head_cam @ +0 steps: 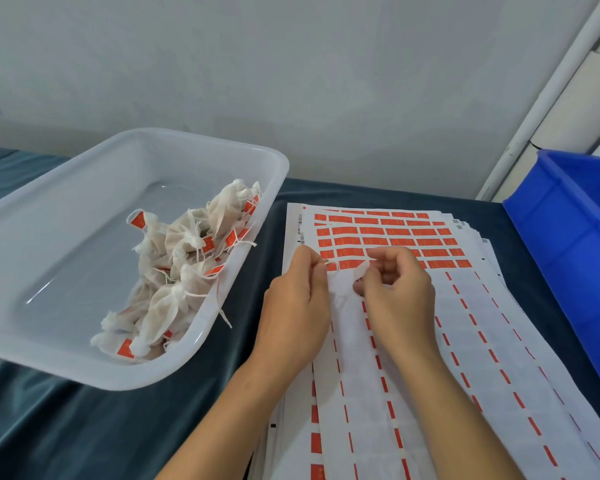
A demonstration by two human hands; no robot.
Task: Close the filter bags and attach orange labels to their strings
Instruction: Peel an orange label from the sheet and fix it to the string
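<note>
Dark blue table (84, 427); 2 hands over label sheets (430, 341); left hand (297, 306) pinches a string (329, 262); right hand (397, 292) pinches a white filter bag (343, 289).

Tray (84, 188) left, label sheets (499, 323) right.

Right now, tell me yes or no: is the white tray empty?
No. The white tray holds a pile of tied filter bags with orange labels on their strings, heaped along its right side.
</note>
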